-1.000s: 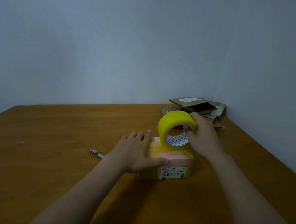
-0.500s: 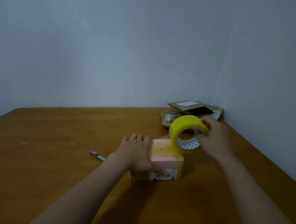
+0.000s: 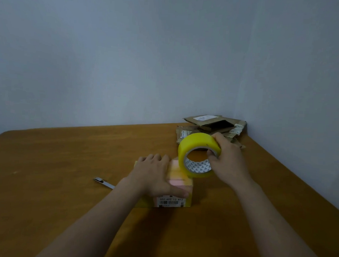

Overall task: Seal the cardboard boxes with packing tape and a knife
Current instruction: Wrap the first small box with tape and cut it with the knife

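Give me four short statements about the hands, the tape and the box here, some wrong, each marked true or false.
1. The right hand grips the yellow tape roll. True.
2. The left hand holds the knife. False: it presses flat on the small box; the knife lies on the table.
3. The tape roll lies flat on the table. False: it is held on edge at the box.
4. Flattened cardboard lies at the table's far right corner. True.

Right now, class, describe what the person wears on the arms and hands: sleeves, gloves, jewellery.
Nothing worn shows: the left hand and right hand have no gloves, rings or watch, and both forearms run sleeveless to the picture's edge.
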